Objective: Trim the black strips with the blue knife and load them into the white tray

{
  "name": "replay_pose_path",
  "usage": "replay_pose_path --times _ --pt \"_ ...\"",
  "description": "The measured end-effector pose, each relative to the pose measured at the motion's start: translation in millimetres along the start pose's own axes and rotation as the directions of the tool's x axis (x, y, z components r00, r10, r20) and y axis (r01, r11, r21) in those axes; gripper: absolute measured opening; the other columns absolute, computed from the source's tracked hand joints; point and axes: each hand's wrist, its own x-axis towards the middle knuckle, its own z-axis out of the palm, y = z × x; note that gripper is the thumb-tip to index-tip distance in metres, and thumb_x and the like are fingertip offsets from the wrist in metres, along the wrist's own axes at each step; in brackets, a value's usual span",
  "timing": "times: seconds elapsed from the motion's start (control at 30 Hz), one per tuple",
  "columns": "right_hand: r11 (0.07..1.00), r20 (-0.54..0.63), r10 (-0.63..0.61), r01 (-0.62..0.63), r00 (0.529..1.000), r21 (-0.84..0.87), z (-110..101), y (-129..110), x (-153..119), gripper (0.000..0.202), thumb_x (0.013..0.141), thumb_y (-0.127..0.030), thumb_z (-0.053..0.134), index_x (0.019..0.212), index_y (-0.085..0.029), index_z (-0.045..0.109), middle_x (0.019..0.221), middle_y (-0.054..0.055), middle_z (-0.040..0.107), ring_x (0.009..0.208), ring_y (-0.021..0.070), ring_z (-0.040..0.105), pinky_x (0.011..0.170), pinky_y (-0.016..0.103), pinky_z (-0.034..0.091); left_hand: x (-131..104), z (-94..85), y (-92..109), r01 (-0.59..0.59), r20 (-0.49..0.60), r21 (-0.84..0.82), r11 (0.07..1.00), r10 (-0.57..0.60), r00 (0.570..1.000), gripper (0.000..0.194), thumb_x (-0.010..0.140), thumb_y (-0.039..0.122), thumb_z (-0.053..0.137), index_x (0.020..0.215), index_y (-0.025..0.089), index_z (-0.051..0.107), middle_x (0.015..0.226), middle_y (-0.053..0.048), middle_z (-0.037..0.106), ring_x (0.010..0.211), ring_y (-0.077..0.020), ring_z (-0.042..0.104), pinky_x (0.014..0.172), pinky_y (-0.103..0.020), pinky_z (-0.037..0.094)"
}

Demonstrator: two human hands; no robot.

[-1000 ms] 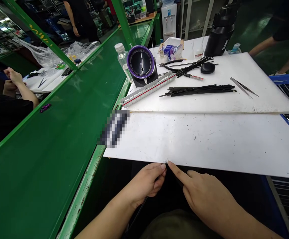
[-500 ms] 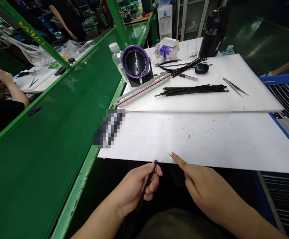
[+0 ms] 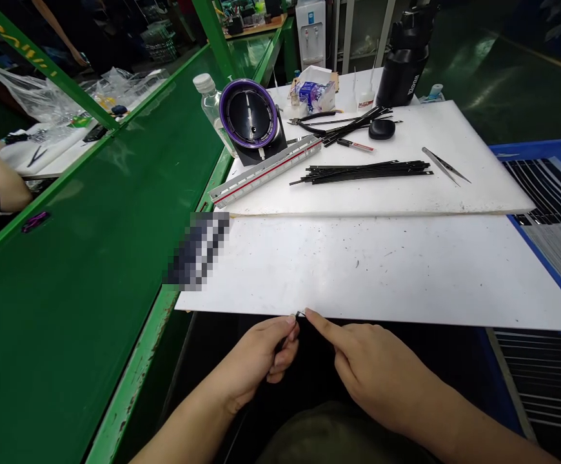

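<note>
Near the front edge of the white board (image 3: 338,270), my left hand (image 3: 268,351) pinches the end of a thin black strip (image 3: 297,316); the rest of the strip is hard to see against the dark background. My right hand (image 3: 367,357) has its index finger stretched out and holds a thin pointed tool (image 3: 302,313), whose tip is at the strip's end. The tool's body is hidden under the hand. A bundle of black strips (image 3: 362,172) lies on the white foam pad (image 3: 478,187), with tweezers (image 3: 445,165) to its right.
Behind stand a purple-rimmed round device (image 3: 249,115), a clear bottle (image 3: 210,106) and a black flask (image 3: 403,64). A scale ruler (image 3: 265,174) and pliers (image 3: 309,122) lie nearby. Blue bins (image 3: 546,151) flank the right; a green partition (image 3: 91,258) runs along the left.
My right hand has moved left, bringing the tool tip to the strip's end in my left hand. The camera view has shifted slightly to the right.
</note>
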Motion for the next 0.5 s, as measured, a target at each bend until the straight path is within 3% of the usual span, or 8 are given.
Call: replay_pose_path --times 0.27,0.5 --pt "1.000 0.027 0.001 -0.001 1.000 0.014 -3 -1 4 0.066 0.089 -0.014 0.036 0.150 -0.038 0.029 0.074 -0.001 0.066 0.063 0.0169 0.061 0.058 0.028 0.038 1 -0.5 1 0.000 -0.029 0.046 0.999 0.002 1.000 0.033 0.091 0.047 0.045 0.073 0.019 0.045 0.049 0.008 0.032 0.044 -0.0062 0.016 0.042 -0.020 0.011" --pt "0.989 0.034 0.027 -0.022 0.999 -0.148 8 -5 3 0.066 0.090 -0.016 0.037 0.152 -0.036 0.024 0.074 0.001 0.064 0.062 0.0199 0.061 0.055 0.030 0.034 3 0.9 0 -0.026 -0.027 0.052 0.998 0.028 0.999 0.034 0.092 0.046 0.045 0.072 0.018 0.045 0.049 0.007 0.034 0.043 -0.0056 0.017 0.041 -0.019 0.013"
